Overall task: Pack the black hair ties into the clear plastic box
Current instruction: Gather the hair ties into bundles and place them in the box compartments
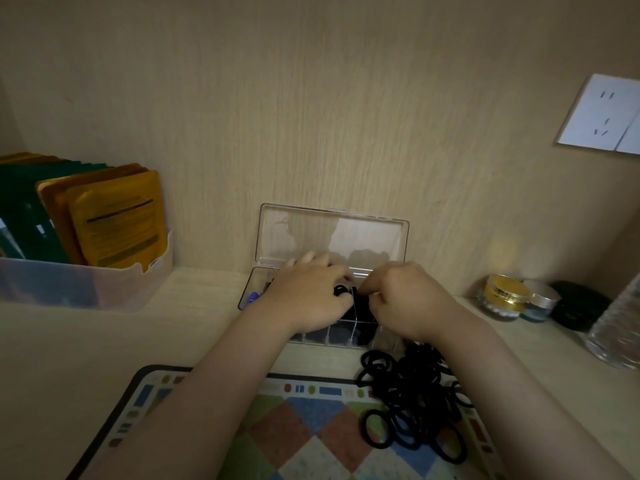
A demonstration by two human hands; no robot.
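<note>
1. My left hand (308, 292) reaches forward, palm down, with thumb and fingers curled in on a black hair tie (341, 290).
2. My right hand (405, 299) is bunched, knuckles up, its fingertips pinching the same tie from the other side.
3. The two hands sit just beside each other, thumb sides facing.
4. Both my forearms are bare and angle inward toward the hands.

The desk (86, 341) bears clear box (332, 237), patterned mat (294, 427), storage bin (86, 285), jars (505, 297).
</note>
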